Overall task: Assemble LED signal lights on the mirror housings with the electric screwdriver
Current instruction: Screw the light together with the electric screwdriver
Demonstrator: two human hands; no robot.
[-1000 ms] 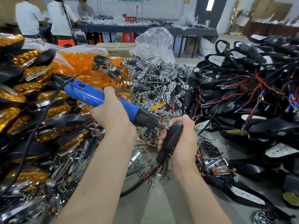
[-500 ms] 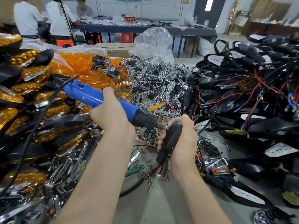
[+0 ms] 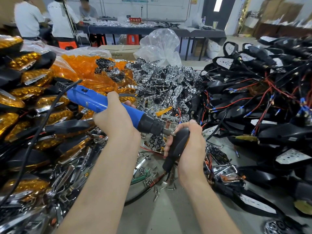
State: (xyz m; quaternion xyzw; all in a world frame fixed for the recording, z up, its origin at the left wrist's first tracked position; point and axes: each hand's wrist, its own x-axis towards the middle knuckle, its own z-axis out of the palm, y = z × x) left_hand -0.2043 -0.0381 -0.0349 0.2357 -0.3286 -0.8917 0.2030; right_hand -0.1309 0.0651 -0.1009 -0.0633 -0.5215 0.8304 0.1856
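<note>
Cluttered bench (image 3: 168, 215); hands (image 3: 116, 123) around screwdriver (image 3: 94, 100), housing (image 3: 179, 143).

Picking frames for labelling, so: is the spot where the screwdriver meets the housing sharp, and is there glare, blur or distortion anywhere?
Head view: left hand on the electric screwdriver and right hand on the mirror housing are sharp; amber lenses at left carry glare; the people at the back are soft; the doorway light is blown out; the wide lens bows the edges.
</note>
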